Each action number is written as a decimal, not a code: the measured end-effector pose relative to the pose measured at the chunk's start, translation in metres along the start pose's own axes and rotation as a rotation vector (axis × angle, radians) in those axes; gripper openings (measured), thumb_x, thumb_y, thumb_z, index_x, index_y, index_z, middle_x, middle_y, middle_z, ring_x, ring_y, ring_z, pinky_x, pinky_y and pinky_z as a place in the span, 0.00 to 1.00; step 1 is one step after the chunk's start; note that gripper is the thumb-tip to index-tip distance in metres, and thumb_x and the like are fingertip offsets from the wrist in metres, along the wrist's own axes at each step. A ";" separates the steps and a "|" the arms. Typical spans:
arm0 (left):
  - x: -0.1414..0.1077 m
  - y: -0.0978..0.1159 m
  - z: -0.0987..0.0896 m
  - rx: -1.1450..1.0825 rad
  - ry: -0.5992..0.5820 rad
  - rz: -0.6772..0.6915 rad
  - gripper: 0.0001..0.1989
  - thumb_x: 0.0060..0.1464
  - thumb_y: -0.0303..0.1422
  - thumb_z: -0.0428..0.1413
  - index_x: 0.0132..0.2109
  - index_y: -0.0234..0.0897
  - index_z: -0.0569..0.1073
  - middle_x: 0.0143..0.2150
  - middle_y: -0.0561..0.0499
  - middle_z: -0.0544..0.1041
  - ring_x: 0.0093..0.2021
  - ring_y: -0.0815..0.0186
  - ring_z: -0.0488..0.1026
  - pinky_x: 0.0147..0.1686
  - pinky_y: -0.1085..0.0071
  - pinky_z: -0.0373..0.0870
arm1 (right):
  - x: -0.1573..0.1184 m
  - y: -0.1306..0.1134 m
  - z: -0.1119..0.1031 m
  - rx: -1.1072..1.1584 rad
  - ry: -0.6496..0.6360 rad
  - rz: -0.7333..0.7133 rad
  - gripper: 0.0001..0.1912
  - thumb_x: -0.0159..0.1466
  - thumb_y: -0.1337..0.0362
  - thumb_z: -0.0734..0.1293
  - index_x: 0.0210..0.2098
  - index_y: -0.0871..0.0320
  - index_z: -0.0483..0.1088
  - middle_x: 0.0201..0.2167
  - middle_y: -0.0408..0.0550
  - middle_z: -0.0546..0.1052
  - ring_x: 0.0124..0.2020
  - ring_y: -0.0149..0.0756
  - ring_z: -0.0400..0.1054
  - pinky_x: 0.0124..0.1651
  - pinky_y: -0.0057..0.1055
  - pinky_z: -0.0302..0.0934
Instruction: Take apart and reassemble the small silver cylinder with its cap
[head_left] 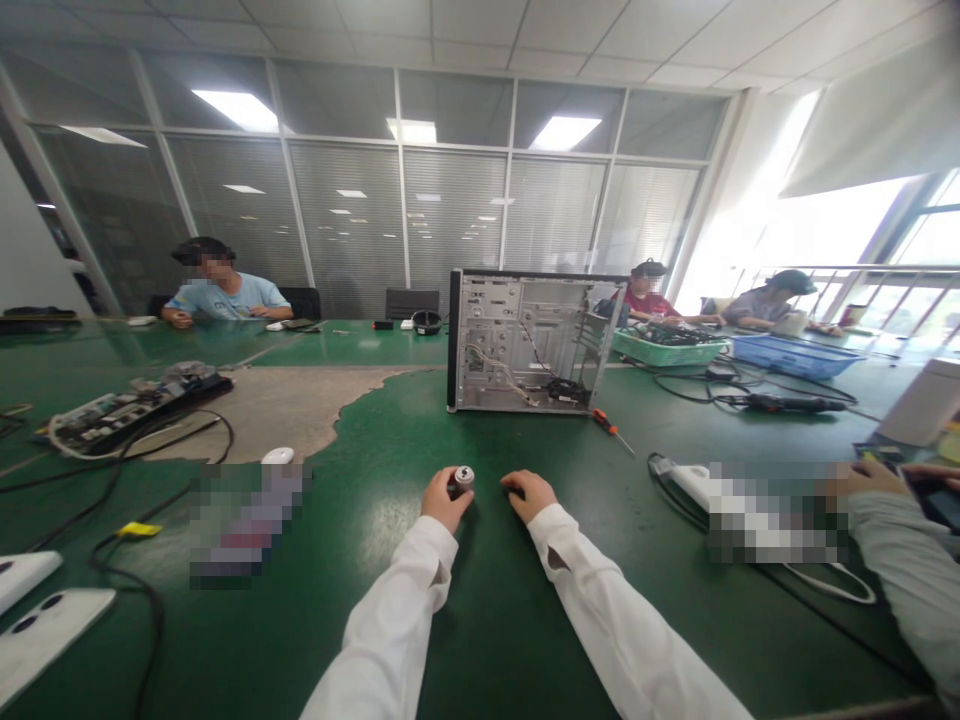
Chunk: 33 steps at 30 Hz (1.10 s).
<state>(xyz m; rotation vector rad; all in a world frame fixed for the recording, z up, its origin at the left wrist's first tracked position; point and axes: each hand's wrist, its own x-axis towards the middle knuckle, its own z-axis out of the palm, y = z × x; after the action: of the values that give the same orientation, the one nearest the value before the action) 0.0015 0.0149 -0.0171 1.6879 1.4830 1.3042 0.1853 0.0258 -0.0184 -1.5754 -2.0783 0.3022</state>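
A small cylinder [465,480] upright in our left hand [448,499] — thumb and fingers curved around its sides, our right hand [531,494] near it, half open, palm down, fingers loosely bent, our white sleeves [386,620] reaching forward over the green table [495,640] — the open case [517,340] beyond.

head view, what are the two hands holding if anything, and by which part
The left hand grips a small cylinder by its side, below the top; nothing shows in the right hand.
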 end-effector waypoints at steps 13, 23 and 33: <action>0.000 0.001 0.000 -0.029 -0.006 0.005 0.17 0.35 0.24 0.55 0.38 0.35 0.67 0.37 0.48 0.70 0.37 0.66 0.67 0.34 0.71 0.66 | 0.002 -0.001 0.000 -0.016 -0.035 -0.040 0.15 0.48 0.73 0.59 0.34 0.54 0.68 0.32 0.44 0.70 0.35 0.32 0.62 0.39 0.28 0.54; 0.000 0.000 0.000 -0.019 -0.010 0.001 0.17 0.35 0.25 0.55 0.39 0.35 0.67 0.37 0.48 0.70 0.37 0.66 0.67 0.34 0.71 0.66 | 0.002 0.000 0.000 -0.006 -0.042 -0.036 0.20 0.47 0.77 0.57 0.36 0.53 0.67 0.33 0.43 0.70 0.36 0.31 0.62 0.40 0.27 0.54; 0.001 0.001 0.000 -0.029 -0.008 -0.004 0.22 0.32 0.14 0.48 0.38 0.35 0.67 0.37 0.49 0.70 0.36 0.68 0.68 0.34 0.73 0.65 | 0.000 -0.003 -0.004 0.046 0.027 -0.035 0.28 0.40 0.81 0.54 0.39 0.56 0.65 0.36 0.46 0.69 0.39 0.33 0.61 0.43 0.29 0.55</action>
<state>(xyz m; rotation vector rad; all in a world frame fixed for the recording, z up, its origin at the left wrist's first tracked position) 0.0018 0.0153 -0.0164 1.6690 1.4560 1.3087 0.1848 0.0245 -0.0138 -1.5064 -2.0621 0.3125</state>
